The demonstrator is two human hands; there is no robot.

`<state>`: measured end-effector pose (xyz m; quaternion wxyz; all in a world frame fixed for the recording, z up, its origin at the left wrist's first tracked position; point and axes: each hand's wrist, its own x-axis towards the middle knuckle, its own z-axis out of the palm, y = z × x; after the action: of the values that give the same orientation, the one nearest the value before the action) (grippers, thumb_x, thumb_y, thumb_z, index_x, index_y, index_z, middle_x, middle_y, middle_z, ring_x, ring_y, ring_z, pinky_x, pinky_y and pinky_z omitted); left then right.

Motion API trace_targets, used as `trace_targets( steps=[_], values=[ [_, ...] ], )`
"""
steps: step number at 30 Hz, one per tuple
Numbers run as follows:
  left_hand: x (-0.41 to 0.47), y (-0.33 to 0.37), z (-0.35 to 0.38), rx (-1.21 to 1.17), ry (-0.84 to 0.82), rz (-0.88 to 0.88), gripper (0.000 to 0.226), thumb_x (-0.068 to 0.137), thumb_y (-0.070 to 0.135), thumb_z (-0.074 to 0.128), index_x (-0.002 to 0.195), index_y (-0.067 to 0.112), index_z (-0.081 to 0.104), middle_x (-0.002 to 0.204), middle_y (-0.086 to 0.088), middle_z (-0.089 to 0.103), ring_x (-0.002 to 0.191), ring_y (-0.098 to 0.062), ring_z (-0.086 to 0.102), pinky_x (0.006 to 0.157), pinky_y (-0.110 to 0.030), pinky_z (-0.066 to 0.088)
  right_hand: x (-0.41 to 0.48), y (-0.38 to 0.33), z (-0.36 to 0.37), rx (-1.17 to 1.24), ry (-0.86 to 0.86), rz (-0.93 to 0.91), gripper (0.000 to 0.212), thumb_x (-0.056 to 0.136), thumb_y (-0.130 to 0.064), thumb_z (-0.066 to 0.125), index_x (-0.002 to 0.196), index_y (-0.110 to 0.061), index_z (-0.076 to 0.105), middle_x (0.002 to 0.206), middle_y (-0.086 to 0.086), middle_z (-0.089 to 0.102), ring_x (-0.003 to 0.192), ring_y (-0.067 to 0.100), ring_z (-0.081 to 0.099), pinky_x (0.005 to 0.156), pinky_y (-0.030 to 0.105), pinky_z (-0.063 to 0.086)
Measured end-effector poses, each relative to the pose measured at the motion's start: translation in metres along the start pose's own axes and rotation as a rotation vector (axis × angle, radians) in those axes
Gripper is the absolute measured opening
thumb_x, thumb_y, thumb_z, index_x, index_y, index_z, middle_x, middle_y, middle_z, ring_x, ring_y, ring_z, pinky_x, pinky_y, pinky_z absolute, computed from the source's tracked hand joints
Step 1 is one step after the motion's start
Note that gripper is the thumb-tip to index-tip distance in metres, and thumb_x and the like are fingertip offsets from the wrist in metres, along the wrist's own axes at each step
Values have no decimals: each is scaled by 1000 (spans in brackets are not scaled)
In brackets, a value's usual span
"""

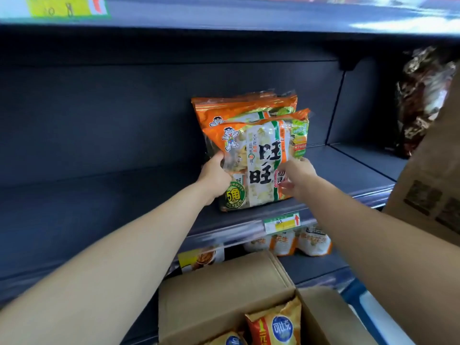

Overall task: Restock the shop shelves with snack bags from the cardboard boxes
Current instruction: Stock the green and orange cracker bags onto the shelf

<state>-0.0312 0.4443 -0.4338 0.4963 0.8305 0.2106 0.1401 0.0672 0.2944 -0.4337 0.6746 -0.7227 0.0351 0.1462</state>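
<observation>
Box (224, 282) below; bag (261, 155) between left grip (215, 178), right grip (297, 175)

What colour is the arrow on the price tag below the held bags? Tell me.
Red arrow; head view shows it best.

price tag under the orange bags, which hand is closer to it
Right. The right hand is just above the price tag, at the bag's right edge; the left hand grips its left edge, farther off.

A green, white and yellow paper price tag (282, 222) with a red arrow sits right of centre; a similar tag (67, 6) (blurred, unreadable) hangs high at the left
</observation>
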Motion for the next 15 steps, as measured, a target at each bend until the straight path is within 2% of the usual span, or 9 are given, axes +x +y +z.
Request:
trace_targets(
  steps=[2,4,6,9,10,11,12,13,15],
  values=[
    [4,0,6,29,39,12,57,90,-8,44,134,28,42,129,-15,52,89,-25,56,53,-24,41,6,-1,-4,-31,-22,15,60,92,-7,52,146,-17,28,86,4,52,76,22,57,65,35,52],
    [7,0,8,42,76,7,58,90,-6,44,135,30,41,124,-13,55,90,-27,57,55,-25,42,7,0,-8,-21,-38,37,55,93,-10,53,143,-17,33,84,3,51,76,24,59,63,35,51],
    [8,0,7,57,91,0,54,89,-4,48,133,27,42,121,-13,57,92,-28,58,57,-26,42,6,2,-10,3,-20,29,51,93,-14,56,140,-15,37,85,0,52,75,22,60,70,36,50],
    [6,-1,5,67,70,-30,45,89,1,55,127,20,43,114,-12,58,83,-21,54,54,-24,42,2,9,-7,10,36,21,51,92,-21,57,138,-9,39,95,3,57,88,25,64,85,40,53],
    [4,-1,3,62,65,-46,43,88,4,58,125,17,42,114,-11,57,84,-20,54,57,-25,45,1,10,-5,-24,78,2,47,92,-22,57,133,-7,41,90,4,57,86,25,63,83,40,55],
    [3,-2,0,55,65,-61,42,87,7,62,123,14,41,116,-11,56,88,-20,54,63,-28,49,-1,12,-4,-51,118,-15,42,92,-23,56,128,-6,43,79,4,52,75,23,58,72,37,55],
    [0,-2,-3,49,74,-71,44,86,9,64,122,11,40,118,-12,55,93,-22,55,72,-33,52,-5,14,-2,-80,145,-36,35,91,-23,56,120,-7,46,70,3,45,63,20,48,57,32,47],
    [-3,-2,-6,48,86,-74,47,84,10,66,122,8,39,121,-13,53,97,-24,55,81,-36,53,-9,17,-2,-103,161,-61,24,90,-23,56,108,-8,47,68,3,41,57,17,40,51,29,39],
    [-14,-3,-11,54,99,-59,48,84,11,66,122,4,38,122,-15,52,95,-25,55,83,-36,50,-22,19,0,-114,159,-100,14,89,-18,57,79,-12,48,69,2,44,55,17,42,55,29,43]
  ],
)
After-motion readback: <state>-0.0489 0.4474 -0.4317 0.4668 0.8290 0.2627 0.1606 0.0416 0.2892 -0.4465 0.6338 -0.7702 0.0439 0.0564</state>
